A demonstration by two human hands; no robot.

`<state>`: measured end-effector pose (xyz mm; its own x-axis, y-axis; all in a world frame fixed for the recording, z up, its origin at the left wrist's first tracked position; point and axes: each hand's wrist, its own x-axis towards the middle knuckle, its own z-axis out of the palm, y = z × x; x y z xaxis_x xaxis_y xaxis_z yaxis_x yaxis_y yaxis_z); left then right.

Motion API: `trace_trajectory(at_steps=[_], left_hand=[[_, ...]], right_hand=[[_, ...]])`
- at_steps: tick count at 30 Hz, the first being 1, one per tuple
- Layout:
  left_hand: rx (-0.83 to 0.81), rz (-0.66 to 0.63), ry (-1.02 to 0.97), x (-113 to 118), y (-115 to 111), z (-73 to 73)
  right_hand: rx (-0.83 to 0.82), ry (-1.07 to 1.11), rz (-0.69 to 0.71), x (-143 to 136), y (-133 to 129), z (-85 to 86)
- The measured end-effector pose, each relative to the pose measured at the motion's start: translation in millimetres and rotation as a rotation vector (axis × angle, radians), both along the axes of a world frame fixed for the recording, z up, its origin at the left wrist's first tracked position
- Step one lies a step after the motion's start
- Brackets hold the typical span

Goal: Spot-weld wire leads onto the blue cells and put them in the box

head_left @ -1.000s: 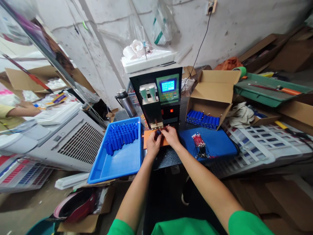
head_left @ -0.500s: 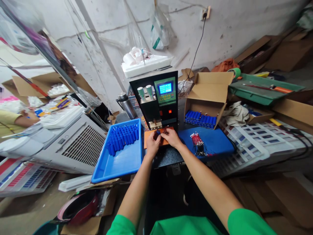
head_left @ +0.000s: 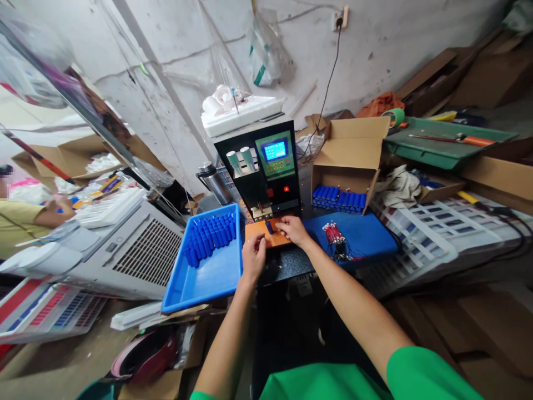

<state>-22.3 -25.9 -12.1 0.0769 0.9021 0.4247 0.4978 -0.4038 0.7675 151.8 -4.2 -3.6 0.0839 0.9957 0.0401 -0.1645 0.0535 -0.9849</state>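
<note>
Centre of frame: the right hand [head_left: 292,229] pinches a small blue cell [head_left: 269,226] on the orange pad [head_left: 266,235], just below the welder [head_left: 262,169] electrodes. The left hand [head_left: 253,256], which gripped the cell half a second ago, has drawn back toward the tabletop [head_left: 287,265] edge (fingers loosely curled, holding nothing visible). Left of centre, the blue tray [head_left: 206,261] holds more cells; wired leads [head_left: 335,240] lie right of centre.
</note>
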Motion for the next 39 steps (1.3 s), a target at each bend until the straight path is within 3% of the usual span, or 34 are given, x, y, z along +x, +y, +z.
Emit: trace_trajectory(at_steps=[6,15,21,25,28,32,39], left_hand=[[0.144,-0.062,0.266,-6.0,-2.7,-0.7],[0.009,-0.075,0.078,10.3,-0.2,2.6],[-0.038,-0.100,0.039,16.6,5.5,1.0],[0.056,-0.063,0.044,14.9,0.2,1.4],[0.135,-0.113,0.118,13.3,-1.3,1.9],[0.100,-0.252,0.215,14.0,7.1,0.7],[0.058,-0.259,0.153,16.5,12.2,-6.5]], right_hand=[[-0.014,0.012,0.012,1.1,-0.2,-0.5],[0.154,-0.126,0.117,1.2,-6.9,-2.0],[0.186,-0.187,0.067,-3.0,-8.1,-5.0],[0.149,-0.125,0.037,-1.1,-7.4,-4.4],[0.086,-0.014,0.009,2.6,-7.9,-2.2],[0.044,0.109,-0.021,5.9,-9.7,1.1],[0.043,0.138,-0.106,4.7,-9.6,2.2]])
